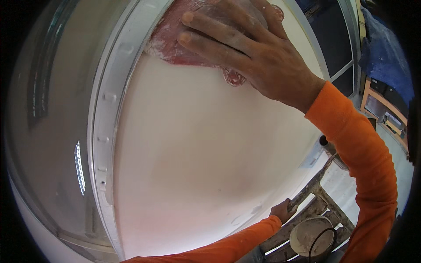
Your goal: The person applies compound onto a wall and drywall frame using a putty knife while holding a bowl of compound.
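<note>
My right hand point(276, 65) is up at the top of a smooth cream-white wall panel point(197, 140), its long fingers spread over a dusty red, plastic-looking piece point(175, 50) with rounded lobes. That piece is held flat against the panel under my palm; my thumb is hidden. Lower down, my left hand point(284, 211) is closed around the rail of a worn, stained frame point(302, 195) that looks like a ladder or scaffold. Orange sleeves cover both arms.
A pale metal strip point(103, 140) borders the panel on the left, beside a glossy grey surface point(57, 144). A pale bucket point(311, 236) with a dark curved handle stands on the frame's slats. Right are a dark window point(333, 39), blue sheeting point(386, 57) and a wooden shelf point(386, 105).
</note>
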A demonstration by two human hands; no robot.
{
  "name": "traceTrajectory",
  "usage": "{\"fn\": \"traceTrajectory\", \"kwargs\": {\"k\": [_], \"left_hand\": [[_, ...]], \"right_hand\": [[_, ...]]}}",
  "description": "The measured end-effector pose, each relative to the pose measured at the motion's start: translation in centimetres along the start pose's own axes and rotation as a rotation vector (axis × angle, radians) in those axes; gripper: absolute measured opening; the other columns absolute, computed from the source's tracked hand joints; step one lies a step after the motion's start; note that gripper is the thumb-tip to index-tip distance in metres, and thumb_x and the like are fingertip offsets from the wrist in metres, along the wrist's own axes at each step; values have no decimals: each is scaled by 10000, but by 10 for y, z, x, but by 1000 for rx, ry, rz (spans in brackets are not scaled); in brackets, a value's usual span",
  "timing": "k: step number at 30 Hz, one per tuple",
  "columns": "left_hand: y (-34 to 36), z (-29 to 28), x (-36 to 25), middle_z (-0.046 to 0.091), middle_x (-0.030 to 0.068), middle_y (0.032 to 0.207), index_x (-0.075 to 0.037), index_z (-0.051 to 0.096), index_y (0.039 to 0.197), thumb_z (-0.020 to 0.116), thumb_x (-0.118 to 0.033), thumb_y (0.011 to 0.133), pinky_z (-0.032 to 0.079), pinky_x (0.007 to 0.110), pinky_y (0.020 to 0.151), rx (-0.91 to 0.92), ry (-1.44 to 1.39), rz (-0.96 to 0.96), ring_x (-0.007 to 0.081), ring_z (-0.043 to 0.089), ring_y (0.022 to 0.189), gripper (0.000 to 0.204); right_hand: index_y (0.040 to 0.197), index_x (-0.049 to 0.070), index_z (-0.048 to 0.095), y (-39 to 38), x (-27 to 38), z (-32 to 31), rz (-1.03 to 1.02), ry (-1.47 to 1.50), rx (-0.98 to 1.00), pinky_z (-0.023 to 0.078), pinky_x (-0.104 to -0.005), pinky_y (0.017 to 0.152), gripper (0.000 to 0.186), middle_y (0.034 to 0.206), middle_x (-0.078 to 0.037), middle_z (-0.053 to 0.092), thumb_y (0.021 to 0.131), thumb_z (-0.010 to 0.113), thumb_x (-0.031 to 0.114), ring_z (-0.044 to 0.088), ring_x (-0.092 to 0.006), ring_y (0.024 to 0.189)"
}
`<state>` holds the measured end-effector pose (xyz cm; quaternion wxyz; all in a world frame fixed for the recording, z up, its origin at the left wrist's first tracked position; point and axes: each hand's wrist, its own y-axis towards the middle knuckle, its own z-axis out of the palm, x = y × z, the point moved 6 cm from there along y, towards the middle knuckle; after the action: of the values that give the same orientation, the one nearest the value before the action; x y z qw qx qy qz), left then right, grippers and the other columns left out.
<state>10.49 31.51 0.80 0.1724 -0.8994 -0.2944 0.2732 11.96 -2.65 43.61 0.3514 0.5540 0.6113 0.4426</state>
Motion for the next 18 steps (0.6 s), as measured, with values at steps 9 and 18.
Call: {"fn": "traceTrajectory", "kwargs": {"k": [9, 18], "left_hand": [[-1, -10, -14, 720, 210, 1005, -87, 609, 1115, 577, -544, 945, 520, 497, 865, 55, 115, -118, 423, 689, 958, 489], [-1, -4, -14, 728, 210, 1001, -61, 595, 1140, 574, -586, 937, 521, 504, 854, 64, 119, -120, 407, 695, 967, 563]], "right_hand": [[1504, 118, 490, -94, 86, -41, 260, -159, 170, 247, -622, 1211, 672, 1511, -95, 492, 859, 670, 74, 431, -301, 1422], [1324, 15, 533, -34, 36, -73, 560, 21, -461, 512, -435, 881, 454, 1106, -139, 661, 894, 643, 106, 647, -306, 1037]]}}
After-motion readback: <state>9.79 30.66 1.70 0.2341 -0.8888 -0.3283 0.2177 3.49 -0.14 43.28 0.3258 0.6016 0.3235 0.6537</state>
